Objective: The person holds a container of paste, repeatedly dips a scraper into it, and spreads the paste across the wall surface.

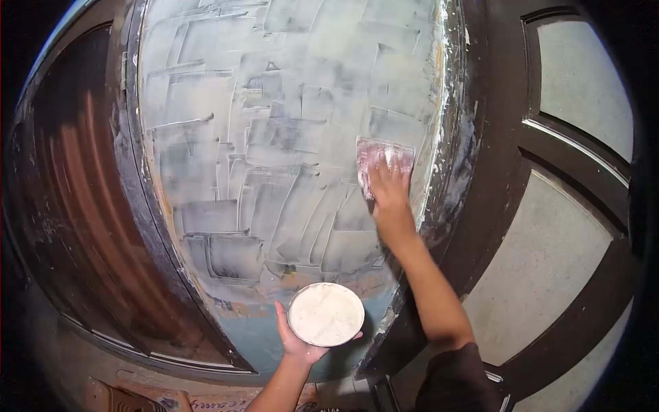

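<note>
One round container (328, 345), full of white paste (326, 312), sits in the cupped left hand (302, 347) before the lower wall (288, 130); one pink sheet (366, 152), gripped under the right hand's (390, 192) extended fingers, arm outstretched, near the wall's right edge.

Wall (295, 144) brightly lit; reddish sheen on dim left panel (89, 172); fisheye bows straight edges, corners black

Likely home, panelled door (549, 247), plastered wall (288, 158)
</note>
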Action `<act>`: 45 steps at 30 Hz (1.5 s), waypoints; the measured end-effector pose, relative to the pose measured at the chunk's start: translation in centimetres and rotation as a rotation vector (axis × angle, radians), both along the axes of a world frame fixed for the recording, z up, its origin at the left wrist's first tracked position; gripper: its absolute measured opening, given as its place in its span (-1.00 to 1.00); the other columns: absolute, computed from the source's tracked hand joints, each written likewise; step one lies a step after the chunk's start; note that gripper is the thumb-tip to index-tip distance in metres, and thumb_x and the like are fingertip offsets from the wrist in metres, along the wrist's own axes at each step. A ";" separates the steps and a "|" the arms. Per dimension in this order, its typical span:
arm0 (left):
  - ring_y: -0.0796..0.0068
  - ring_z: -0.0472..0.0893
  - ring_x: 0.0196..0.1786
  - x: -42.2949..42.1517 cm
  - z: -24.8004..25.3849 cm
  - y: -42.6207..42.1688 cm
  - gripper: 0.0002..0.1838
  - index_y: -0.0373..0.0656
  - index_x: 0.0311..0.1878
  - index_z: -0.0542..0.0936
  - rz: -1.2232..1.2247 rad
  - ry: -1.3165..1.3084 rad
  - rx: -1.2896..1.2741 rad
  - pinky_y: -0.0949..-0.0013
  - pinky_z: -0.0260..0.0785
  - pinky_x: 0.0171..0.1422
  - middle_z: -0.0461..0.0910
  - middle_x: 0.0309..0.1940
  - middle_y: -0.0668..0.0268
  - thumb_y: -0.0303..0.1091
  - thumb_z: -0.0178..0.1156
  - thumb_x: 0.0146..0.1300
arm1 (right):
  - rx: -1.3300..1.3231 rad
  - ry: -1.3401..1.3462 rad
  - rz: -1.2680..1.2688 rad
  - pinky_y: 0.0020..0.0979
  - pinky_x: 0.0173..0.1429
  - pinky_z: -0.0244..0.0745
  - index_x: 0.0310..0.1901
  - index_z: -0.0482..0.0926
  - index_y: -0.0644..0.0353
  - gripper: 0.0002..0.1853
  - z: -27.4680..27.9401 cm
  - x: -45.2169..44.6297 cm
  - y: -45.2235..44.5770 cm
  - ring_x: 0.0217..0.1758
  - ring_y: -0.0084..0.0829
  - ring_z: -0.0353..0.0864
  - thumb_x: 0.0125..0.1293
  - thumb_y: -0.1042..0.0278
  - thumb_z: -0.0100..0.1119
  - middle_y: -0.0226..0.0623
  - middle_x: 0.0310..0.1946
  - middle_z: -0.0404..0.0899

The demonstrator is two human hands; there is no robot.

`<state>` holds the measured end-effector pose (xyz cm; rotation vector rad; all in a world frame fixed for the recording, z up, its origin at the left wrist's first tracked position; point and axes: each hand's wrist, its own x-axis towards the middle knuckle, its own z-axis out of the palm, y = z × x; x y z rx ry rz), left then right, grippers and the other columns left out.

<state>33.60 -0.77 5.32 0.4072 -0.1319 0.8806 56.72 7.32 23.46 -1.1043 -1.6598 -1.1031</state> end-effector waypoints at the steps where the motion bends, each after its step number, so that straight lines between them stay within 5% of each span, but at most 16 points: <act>1: -0.35 0.23 0.50 -0.1 0.3 -0.2 0.14 0.03 0.56 0.20 0.023 0.040 -0.008 -0.80 0.04 0.30 0.17 0.55 0.04 0.74 -0.35 0.15 | -0.053 0.014 0.003 0.23 0.55 0.02 0.32 0.45 0.36 -0.43 -1.8 -0.3 -0.2 0.47 0.26 0.26 0.21 0.66 0.08 0.15 0.37 0.38; 6: -0.36 0.23 0.50 -0.3 -0.5 -0.5 0.15 0.03 0.56 0.20 -0.014 -0.015 -0.034 -0.80 0.04 0.30 0.17 0.55 0.04 0.75 -0.35 0.15 | -0.140 0.041 0.034 0.26 0.59 -0.07 0.33 0.44 0.39 -0.39 -7.7 -0.4 -1.4 0.54 0.25 0.18 0.17 0.69 0.10 0.14 0.41 0.35; 14: -0.38 0.22 0.50 0.3 0.1 -0.6 0.16 0.00 0.57 0.17 -0.014 -0.028 0.000 -0.80 0.08 0.28 0.15 0.55 0.00 0.75 -0.35 0.15 | 0.004 0.072 0.002 0.26 0.59 -0.09 0.38 0.37 0.39 -0.35 1.5 2.1 -0.9 0.54 0.24 0.18 0.17 0.73 0.03 0.12 0.41 0.37; 15: -0.38 0.22 0.49 0.3 0.3 -0.8 0.16 0.01 0.57 0.17 0.053 0.097 0.035 -0.81 0.07 0.29 0.15 0.55 0.01 0.75 -0.34 0.14 | -0.051 0.090 -0.016 0.24 0.60 -0.09 0.39 0.36 0.38 -0.35 -0.1 2.3 -0.1 0.54 0.23 0.17 0.18 0.72 0.05 0.10 0.42 0.36; 16: -0.38 0.22 0.49 0.3 -0.9 -0.3 0.16 0.04 0.57 0.18 -0.124 -0.204 -0.105 -0.82 0.03 0.30 0.15 0.55 0.03 0.76 -0.32 0.13 | -0.072 0.085 -0.012 0.25 0.59 -0.09 0.38 0.37 0.38 -0.37 -1.9 2.0 -0.2 0.55 0.25 0.16 0.20 0.69 0.05 0.09 0.42 0.35; 23: -0.38 0.22 0.50 -0.2 -2.1 -0.3 0.14 0.05 0.56 0.20 -0.072 -0.115 -0.100 -0.82 0.01 0.30 0.16 0.55 0.04 0.75 -0.32 0.13 | -0.232 0.073 0.083 0.32 0.58 -0.13 0.36 0.40 0.41 -0.40 -14.3 0.9 -0.9 0.57 0.34 0.07 0.22 0.62 0.08 0.09 0.43 0.34; 24: -0.38 0.22 0.50 -0.3 -1.3 -0.8 0.13 0.05 0.56 0.20 0.029 0.049 -0.045 -0.82 0.01 0.31 0.17 0.55 0.03 0.74 -0.31 0.14 | -0.219 0.099 0.069 0.32 0.58 -0.15 0.35 0.41 0.41 -0.40 -13.9 0.8 -1.9 0.58 0.34 0.04 0.20 0.64 0.07 0.09 0.44 0.33; 27: -0.38 0.22 0.49 -0.4 -1.8 -0.4 0.13 0.05 0.56 0.19 -0.092 -0.168 -0.075 -0.81 0.01 0.31 0.16 0.55 0.03 0.74 -0.32 0.15 | -0.126 0.134 0.045 0.31 0.60 -0.20 0.33 0.44 0.41 -0.38 -9.6 0.7 -4.1 0.61 0.33 -0.01 0.15 0.72 0.02 0.10 0.45 0.32; 30: -0.37 0.21 0.50 -0.2 -1.9 -0.4 0.13 0.06 0.56 0.19 -0.045 -0.080 -0.063 -0.82 0.00 0.31 0.15 0.56 0.04 0.74 -0.31 0.15 | -0.034 0.217 -0.002 0.27 0.61 -0.17 0.34 0.43 0.43 -0.36 -6.9 1.1 -3.6 0.59 0.30 0.05 0.11 0.71 0.00 0.11 0.45 0.31; 34: -0.37 0.20 0.51 -0.8 -1.4 -1.2 0.14 0.06 0.57 0.19 -0.001 0.001 -0.035 -0.82 0.01 0.29 0.13 0.57 0.03 0.75 -0.26 0.13 | -0.246 0.129 -0.122 0.26 0.58 -0.06 0.35 0.41 0.39 -0.41 -14.2 0.5 -0.9 0.50 0.31 0.18 0.22 0.59 0.00 0.04 0.43 0.33; 40: -0.41 0.21 0.49 -2.2 -1.9 -1.6 0.15 0.03 0.57 0.19 0.037 0.021 -0.061 -0.83 0.01 0.28 0.14 0.56 0.01 0.74 -0.28 0.14 | -0.302 0.104 -0.008 0.33 0.56 -0.08 0.33 0.42 0.41 -0.44 -22.3 -0.4 -2.0 0.55 0.36 0.09 0.24 0.56 0.05 0.07 0.43 0.34; 45: -0.38 0.25 0.48 -3.4 -1.1 -1.6 0.11 0.04 0.56 0.20 0.101 0.061 -0.031 -0.83 0.04 0.27 0.18 0.55 0.05 0.72 -0.31 0.18 | -0.050 0.165 0.026 0.39 0.55 -0.13 0.33 0.43 0.44 -0.40 -14.1 -1.0 -4.6 0.59 0.40 -0.02 0.18 0.60 0.10 0.08 0.44 0.33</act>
